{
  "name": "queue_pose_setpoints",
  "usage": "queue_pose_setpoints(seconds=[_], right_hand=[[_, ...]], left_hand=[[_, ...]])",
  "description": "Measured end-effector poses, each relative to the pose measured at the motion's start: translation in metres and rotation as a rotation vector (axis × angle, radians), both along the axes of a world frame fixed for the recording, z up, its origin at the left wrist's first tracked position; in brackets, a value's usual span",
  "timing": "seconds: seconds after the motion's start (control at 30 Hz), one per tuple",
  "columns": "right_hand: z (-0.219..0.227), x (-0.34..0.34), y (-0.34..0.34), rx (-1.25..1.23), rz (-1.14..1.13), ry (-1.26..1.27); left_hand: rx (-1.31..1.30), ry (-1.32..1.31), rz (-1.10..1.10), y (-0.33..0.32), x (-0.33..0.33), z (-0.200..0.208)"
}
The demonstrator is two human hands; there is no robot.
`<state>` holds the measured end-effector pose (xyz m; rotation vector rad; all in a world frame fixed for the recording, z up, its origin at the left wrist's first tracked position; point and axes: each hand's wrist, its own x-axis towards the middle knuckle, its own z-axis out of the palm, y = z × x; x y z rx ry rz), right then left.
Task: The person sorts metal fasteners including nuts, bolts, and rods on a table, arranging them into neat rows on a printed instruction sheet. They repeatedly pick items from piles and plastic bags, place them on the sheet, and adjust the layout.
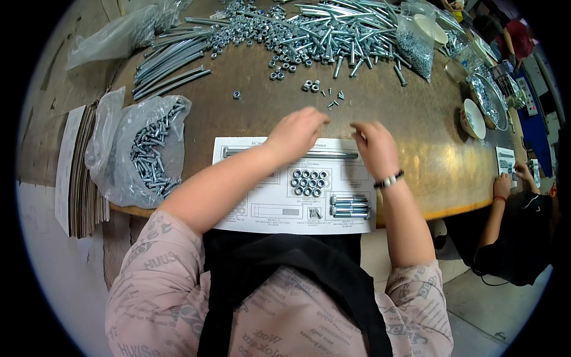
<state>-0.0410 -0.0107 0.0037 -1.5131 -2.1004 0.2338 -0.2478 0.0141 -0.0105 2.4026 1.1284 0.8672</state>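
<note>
A white printed sheet (pixel 279 223) with part outlines lies in front of me at the table edge. Long bolts (pixel 333 155) stretch across its upper part, passing under my left forearm. Several lock nuts (pixel 308 182) sit in rows at its middle, shorter hex bolts (pixel 350 206) are stacked at lower right, and small screws (pixel 315 213) rest beside them. My left hand (pixel 300 132) is over the sheet's top edge, slightly blurred, fingers loosely bent and apart. Near the top right corner, my right hand (pixel 376 152) has its fingers curved and apart. Neither shows anything held.
Loose nuts (pixel 311 86) and tiny screws (pixel 334 101) lie just beyond my hands. Farther back are heaped bolts (pixel 339 35) and long rods (pixel 169 62). A plastic bag of bolts (pixel 151 149) and a cardboard stack (pixel 83 172) stand left; bowls (pixel 472 119) and a co-worker's hands (pixel 511 178) are right.
</note>
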Motion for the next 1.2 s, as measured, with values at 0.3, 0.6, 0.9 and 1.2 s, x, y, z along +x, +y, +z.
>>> queue_pose_setpoints(seconds=[0.3,0.6,0.9,1.2], right_hand=[[-0.046,-0.030,0.094,-0.080,-0.079,-0.114],[-0.026,-0.031,0.078,-0.229,-0.059,-0.228],[0.008,-0.030,-0.068,-0.155,0.229,0.044],[-0.003,-0.042,-0.130,-0.075,0.248,-0.002]], left_hand=[[-0.047,0.311,0.182,0.071,0.043,-0.024],[-0.065,0.169,0.146,0.036,0.024,0.001],[-0.397,-0.056,-0.137,-0.077,-0.027,0.027],[-0.480,-0.124,-0.073,-0.114,-0.031,0.015]])
